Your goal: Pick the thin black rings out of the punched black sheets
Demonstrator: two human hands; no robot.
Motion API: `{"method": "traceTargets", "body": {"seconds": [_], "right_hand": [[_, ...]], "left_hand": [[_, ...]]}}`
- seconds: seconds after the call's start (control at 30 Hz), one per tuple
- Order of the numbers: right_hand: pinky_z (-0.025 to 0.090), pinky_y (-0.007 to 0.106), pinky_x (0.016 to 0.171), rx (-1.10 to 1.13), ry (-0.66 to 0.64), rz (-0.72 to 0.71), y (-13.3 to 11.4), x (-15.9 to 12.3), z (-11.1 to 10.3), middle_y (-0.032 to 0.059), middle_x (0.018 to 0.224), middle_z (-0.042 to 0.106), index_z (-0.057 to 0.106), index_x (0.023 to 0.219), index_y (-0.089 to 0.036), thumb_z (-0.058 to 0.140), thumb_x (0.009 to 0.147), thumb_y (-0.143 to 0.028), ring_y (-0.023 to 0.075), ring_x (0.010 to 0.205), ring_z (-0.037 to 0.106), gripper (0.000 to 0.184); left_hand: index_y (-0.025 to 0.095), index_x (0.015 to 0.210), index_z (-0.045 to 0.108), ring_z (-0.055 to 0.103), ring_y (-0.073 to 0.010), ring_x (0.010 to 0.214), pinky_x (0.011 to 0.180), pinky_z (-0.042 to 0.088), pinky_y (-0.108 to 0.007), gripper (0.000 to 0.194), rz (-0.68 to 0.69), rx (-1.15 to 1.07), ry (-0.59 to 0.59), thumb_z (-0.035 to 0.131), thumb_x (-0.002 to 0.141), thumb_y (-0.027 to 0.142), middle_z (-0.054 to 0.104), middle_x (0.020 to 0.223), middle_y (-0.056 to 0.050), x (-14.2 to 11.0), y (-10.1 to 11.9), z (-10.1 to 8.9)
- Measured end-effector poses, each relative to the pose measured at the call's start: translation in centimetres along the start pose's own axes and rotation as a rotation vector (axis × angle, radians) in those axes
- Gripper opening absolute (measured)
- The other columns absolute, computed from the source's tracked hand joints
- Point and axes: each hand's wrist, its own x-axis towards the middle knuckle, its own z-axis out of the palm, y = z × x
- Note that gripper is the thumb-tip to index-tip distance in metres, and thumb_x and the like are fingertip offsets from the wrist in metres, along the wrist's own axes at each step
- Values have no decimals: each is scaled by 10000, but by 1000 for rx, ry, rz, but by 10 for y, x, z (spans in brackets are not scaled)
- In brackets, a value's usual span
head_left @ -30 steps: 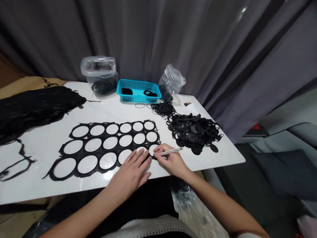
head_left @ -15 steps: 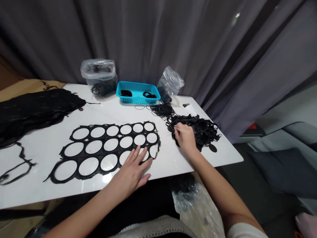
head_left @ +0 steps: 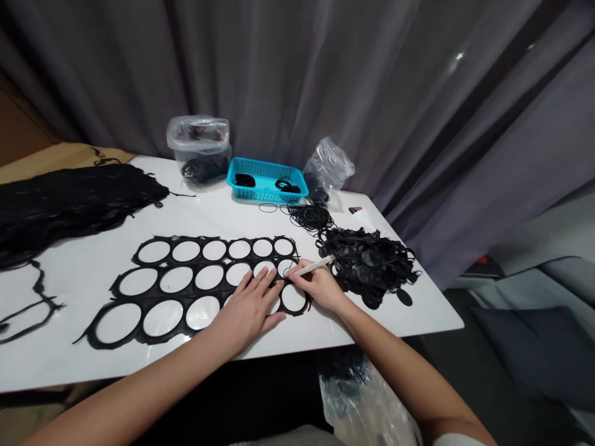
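Observation:
A black sheet (head_left: 151,294) with rows of round holes lies flat on the white table. My left hand (head_left: 248,306) rests on its right part, fingers spread, covering some of the holes. In my right hand (head_left: 318,285) is a slim white pen-like tool (head_left: 317,264), pinched between the fingers, its tip down at the sheet's right edge. A thin black ring seems to lie by that tip, in a hole of the middle row. Just right of this hand is a heap of black scraps and discs (head_left: 372,263).
Behind the sheet stand a blue basket (head_left: 269,197) with black rings, a clear bag (head_left: 199,145) and a smaller plastic bag (head_left: 337,161). Loose black rings (head_left: 311,217) are piled before the basket. A stack of black sheets (head_left: 69,198) lies at left, a single disc (head_left: 404,298) at right.
My right hand has moved left from the scrap heap to the sheet's right edge, and the white tool now shows. My left hand stays on the sheet. The view has shifted slightly.

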Motion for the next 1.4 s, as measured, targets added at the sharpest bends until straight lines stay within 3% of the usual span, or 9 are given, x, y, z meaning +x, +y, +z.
{"method": "traceTargets", "body": {"seconds": [0.5, 0.77, 0.93, 1.07, 1.2, 1.27, 1.4], "right_hand": [[475, 371, 924, -151, 18, -58, -2, -2, 1, 41, 976, 730, 683, 876, -221, 592, 921, -302, 219, 1010, 651, 130], [487, 346, 876, -88, 53, -25, -2, -3, 3, 34, 952, 729, 677, 892, -215, 601, 921, -330, 211, 959, 660, 141], [477, 358, 896, -164, 34, -58, -1, -2, 2, 33, 964, 725, 649, 865, -229, 593, 935, -301, 216, 991, 645, 115], [441, 383, 923, -338, 16, -198, -3, -10, 6, 50, 1029, 725, 635, 884, -234, 563, 963, -256, 222, 1013, 616, 110], [352, 443, 977, -655, -102, -408, -1, -1, 0, 106, 1115, 710, 633, 1047, -217, 508, 966, -182, 258, 1087, 571, 152], [345, 438, 951, -774, -18, -375, 5, 16, -17, 115, 1022, 712, 632, 969, -202, 500, 937, -155, 266, 1029, 573, 144], [383, 345, 772, -707, 407, -104, 20, 59, -64, 64, 774, 653, 559, 790, -212, 481, 920, -219, 229, 770, 569, 151]], "left_hand": [[167, 1441, 502, 368, -334, 1461, 1181, 286, -533, 551, -2, -23, -10, 522, 990, 484, 434, 1554, -166, -2, 1, -2], [187, 1440, 502, 359, -323, 1466, 1188, 273, -529, 537, -12, -40, -2, 484, 1000, 495, 435, 1557, -147, -2, 1, 0], [182, 1444, 499, 370, -328, 1459, 1179, 282, -531, 545, -6, -30, -4, 474, 1002, 501, 440, 1554, -148, -2, 1, 1], [157, 1449, 493, 369, -338, 1458, 1175, 284, -530, 556, 1, -7, -17, 503, 994, 476, 430, 1559, -153, -2, 1, 0], [172, 1455, 489, 368, -341, 1457, 1174, 286, -523, 552, 11, 12, -39, 517, 988, 463, 429, 1563, -131, -1, 0, 0], [187, 1448, 499, 371, -336, 1456, 1178, 280, -514, 535, 14, 15, -39, 515, 989, 462, 430, 1566, -118, -2, -1, 1], [181, 1440, 510, 388, -343, 1445, 1169, 292, -512, 529, 24, -6, -22, 538, 985, 449, 458, 1546, -123, -5, -1, -2]]}}
